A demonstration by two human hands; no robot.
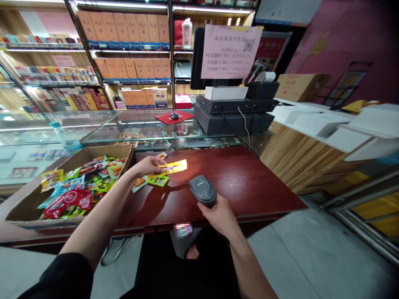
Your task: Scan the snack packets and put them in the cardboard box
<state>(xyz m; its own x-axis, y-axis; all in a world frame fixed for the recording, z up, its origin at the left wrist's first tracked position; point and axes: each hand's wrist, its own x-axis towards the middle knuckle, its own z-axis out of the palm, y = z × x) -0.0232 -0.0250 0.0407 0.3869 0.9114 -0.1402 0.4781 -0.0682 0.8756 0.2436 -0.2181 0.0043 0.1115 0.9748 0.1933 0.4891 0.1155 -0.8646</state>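
Note:
Held in my left hand (151, 165) is a yellow snack packet (175, 166), pinched near one end above the red-brown tabletop (232, 174). Bright light falls on its far half. My right hand (222, 214) grips a dark grey barcode scanner (202, 190) whose head points toward the packet. Under my left hand lie a green snack packet (158, 180) and a packet with an orange-brown sausage (140, 182). Another small packet (162, 155) shows just behind the fingers.
At the left, a cardboard box (127, 154) holds many colourful snack packets. A plastic bottle (66, 139) stands behind it. Across the glass counter (124, 124) are a mouse (174, 116) on a red mat and a cash drawer (233, 122) under a monitor. White boxes (324, 120) sit at the right.

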